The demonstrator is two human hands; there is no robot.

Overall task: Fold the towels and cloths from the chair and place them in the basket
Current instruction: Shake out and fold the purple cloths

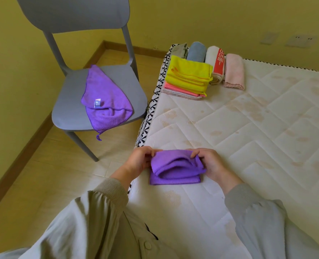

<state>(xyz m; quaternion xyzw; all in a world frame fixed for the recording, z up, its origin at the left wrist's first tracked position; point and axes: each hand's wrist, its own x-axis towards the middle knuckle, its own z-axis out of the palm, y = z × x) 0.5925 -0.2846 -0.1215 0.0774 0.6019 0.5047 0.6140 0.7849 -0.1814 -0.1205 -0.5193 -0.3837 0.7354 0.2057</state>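
mattress (248, 128), purple cloth (173, 171) long axis left-right, hands (138, 162) (212, 165) pinching

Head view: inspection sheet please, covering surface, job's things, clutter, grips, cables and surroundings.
Surface: white quilted mattress with brownish stains.
Job's things: purple cloth, part folded, at the near edge; second purple cloth unfolded on the grey chair; folded stack and rolled towels at the far corner; basket not seen.
Clutter: nothing seen.
Grips: left grip and right grip each hold an end of the purple cloth.
Cables: nothing seen.
Surroundings: yellow wall with sockets, tiled floor.
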